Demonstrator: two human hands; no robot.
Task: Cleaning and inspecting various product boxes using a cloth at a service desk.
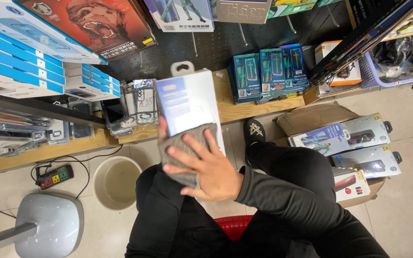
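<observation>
I hold a flat white and blue retail box (185,98) with a hang tab at its top, upright over my lap. My left hand (162,128) grips the box from behind at its left edge; only a fingertip or two shows. My right hand (209,169) lies on the box's lower front with fingers spread, pressing a grey cloth (182,148) against it. The cloth covers the box's lower part. Both arms are in black sleeves.
A beige bucket (116,181) stands on the floor left of my knees, beside a power strip (55,176) and a grey stand base (48,224). A wooden shelf (235,112) carries blue packaged boxes (268,71). An open carton (311,119) with more boxes sits at right.
</observation>
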